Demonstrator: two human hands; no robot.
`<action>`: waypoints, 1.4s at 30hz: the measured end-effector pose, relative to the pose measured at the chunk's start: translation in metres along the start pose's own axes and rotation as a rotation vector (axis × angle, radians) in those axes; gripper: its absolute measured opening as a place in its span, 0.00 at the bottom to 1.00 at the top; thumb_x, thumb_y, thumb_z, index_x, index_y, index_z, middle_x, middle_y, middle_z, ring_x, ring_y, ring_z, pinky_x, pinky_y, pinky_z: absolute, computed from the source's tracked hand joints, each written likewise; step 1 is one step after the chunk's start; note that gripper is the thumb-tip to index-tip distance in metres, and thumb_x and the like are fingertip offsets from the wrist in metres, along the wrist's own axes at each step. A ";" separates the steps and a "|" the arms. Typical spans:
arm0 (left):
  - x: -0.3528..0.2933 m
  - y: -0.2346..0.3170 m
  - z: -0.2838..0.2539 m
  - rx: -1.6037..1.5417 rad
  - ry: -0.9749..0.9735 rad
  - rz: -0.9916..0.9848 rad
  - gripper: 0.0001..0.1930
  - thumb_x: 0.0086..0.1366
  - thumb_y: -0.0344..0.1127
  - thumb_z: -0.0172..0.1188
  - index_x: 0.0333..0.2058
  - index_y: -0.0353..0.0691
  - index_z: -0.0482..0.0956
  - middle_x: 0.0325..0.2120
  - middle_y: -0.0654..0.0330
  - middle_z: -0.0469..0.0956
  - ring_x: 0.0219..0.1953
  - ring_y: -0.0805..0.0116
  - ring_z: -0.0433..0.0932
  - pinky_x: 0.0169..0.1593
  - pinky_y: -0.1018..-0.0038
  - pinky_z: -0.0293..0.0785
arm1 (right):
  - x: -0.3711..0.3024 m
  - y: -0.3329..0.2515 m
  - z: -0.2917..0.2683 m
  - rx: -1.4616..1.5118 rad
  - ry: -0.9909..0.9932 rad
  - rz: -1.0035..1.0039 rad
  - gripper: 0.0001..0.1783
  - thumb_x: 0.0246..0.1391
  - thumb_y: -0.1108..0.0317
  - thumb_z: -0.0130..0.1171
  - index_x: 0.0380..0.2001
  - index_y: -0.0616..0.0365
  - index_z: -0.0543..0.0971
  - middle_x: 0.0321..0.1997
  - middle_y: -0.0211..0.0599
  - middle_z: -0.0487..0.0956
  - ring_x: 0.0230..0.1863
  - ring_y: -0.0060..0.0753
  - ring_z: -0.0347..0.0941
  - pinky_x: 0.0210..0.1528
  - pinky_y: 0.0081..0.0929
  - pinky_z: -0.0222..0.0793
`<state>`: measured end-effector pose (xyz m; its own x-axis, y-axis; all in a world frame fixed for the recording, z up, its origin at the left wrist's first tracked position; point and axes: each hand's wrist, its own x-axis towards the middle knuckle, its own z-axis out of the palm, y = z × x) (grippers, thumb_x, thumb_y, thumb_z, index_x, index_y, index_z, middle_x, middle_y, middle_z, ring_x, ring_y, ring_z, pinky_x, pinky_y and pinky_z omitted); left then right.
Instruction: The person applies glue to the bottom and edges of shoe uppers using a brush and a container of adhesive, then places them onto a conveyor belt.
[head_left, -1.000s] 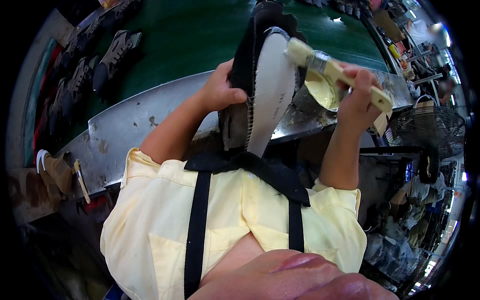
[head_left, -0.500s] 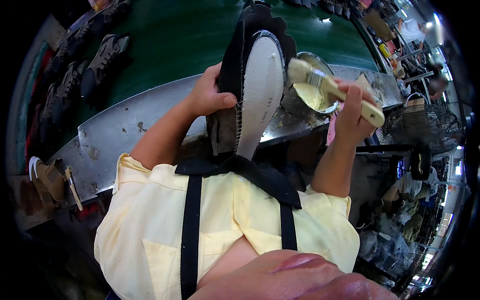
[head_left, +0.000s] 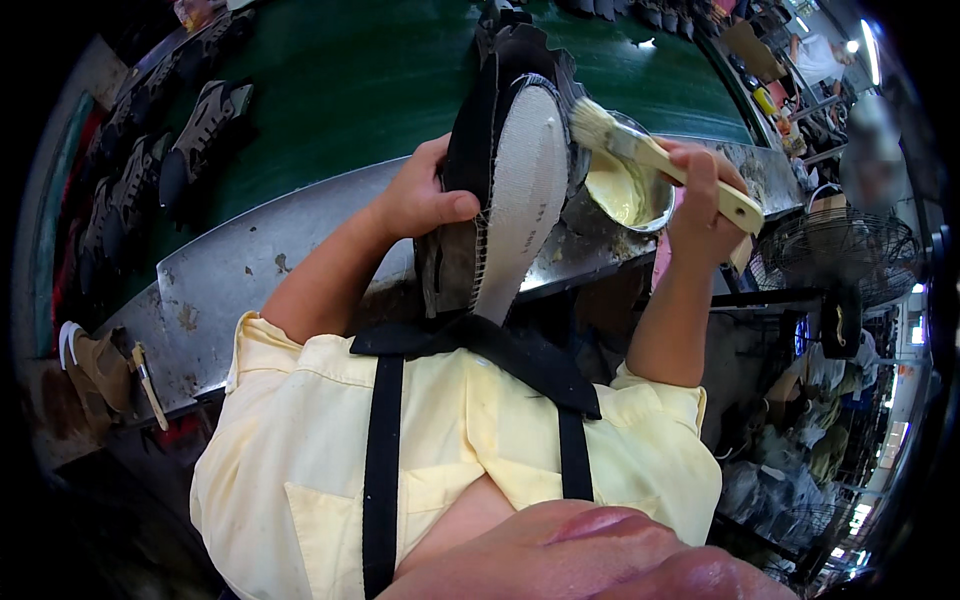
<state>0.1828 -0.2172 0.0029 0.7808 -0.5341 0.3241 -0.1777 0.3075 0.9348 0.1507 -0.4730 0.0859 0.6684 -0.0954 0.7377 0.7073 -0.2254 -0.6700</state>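
My left hand (head_left: 428, 195) is wrapped round the side of a black shoe upper (head_left: 468, 150), its thumb along the stitched edge. The upper is held sole side up, with its pale woven insole board (head_left: 527, 160) facing me and the toe pointing away. In my right hand (head_left: 706, 200) is a flat paintbrush (head_left: 650, 158) with a pale wooden handle. Its bristles are at the upper's right edge near the toe; whether they touch it I cannot tell. Below the brush stands a metal bowl (head_left: 668, 190) of creamy yellowish glue (head_left: 617, 188).
A green conveyor belt (head_left: 330, 80) runs beyond the metal ledge (head_left: 230, 280), with several grey-black shoes (head_left: 195, 145) at its left. Another brush (head_left: 150, 385) lies at the lower left beside a brown shoe part (head_left: 98, 370). A caged fan (head_left: 838, 250) stands at right.
My right hand has brought the brush up and slightly left, from over the bowl to the upper's edge near the toe. My left hand keeps its hold.
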 end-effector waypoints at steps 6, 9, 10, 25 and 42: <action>0.003 -0.004 0.001 0.036 -0.030 -0.031 0.44 0.39 0.62 0.68 0.46 0.32 0.68 0.39 0.60 0.73 0.42 0.74 0.68 0.49 0.76 0.63 | 0.023 -0.009 0.016 0.081 0.002 -0.143 0.10 0.54 0.68 0.55 0.28 0.65 0.78 0.30 0.44 0.79 0.31 0.26 0.76 0.34 0.19 0.71; 0.004 0.002 0.005 0.014 -0.052 -0.029 0.44 0.39 0.62 0.68 0.46 0.32 0.68 0.39 0.60 0.73 0.42 0.74 0.68 0.49 0.76 0.63 | 0.033 -0.002 0.028 -0.106 -0.041 -0.200 0.10 0.53 0.66 0.56 0.27 0.65 0.78 0.29 0.36 0.80 0.29 0.19 0.75 0.32 0.15 0.70; 0.004 0.003 0.004 0.006 -0.050 -0.031 0.44 0.39 0.62 0.68 0.46 0.32 0.68 0.39 0.61 0.73 0.42 0.74 0.68 0.49 0.76 0.63 | 0.034 -0.005 0.025 -0.155 -0.012 -0.138 0.10 0.54 0.67 0.56 0.27 0.64 0.79 0.29 0.36 0.80 0.29 0.18 0.75 0.32 0.15 0.70; 0.012 -0.011 -0.006 -0.222 -0.087 0.033 0.45 0.39 0.64 0.66 0.47 0.31 0.68 0.39 0.59 0.74 0.42 0.71 0.71 0.47 0.74 0.67 | 0.040 -0.023 0.028 -0.129 0.104 -0.183 0.10 0.52 0.64 0.59 0.28 0.61 0.80 0.25 0.30 0.80 0.27 0.16 0.74 0.31 0.12 0.68; 0.015 -0.006 0.001 -0.106 -0.166 0.032 0.54 0.40 0.75 0.56 0.53 0.30 0.61 0.46 0.53 0.70 0.49 0.65 0.69 0.52 0.70 0.65 | 0.055 -0.021 0.030 -0.288 -0.079 -0.519 0.05 0.46 0.71 0.63 0.27 0.61 0.79 0.28 0.38 0.80 0.28 0.28 0.76 0.30 0.18 0.71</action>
<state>0.1954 -0.2276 0.0027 0.6646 -0.6429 0.3809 -0.1294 0.4031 0.9060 0.1796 -0.4442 0.1375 0.2753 0.1673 0.9467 0.8622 -0.4785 -0.1662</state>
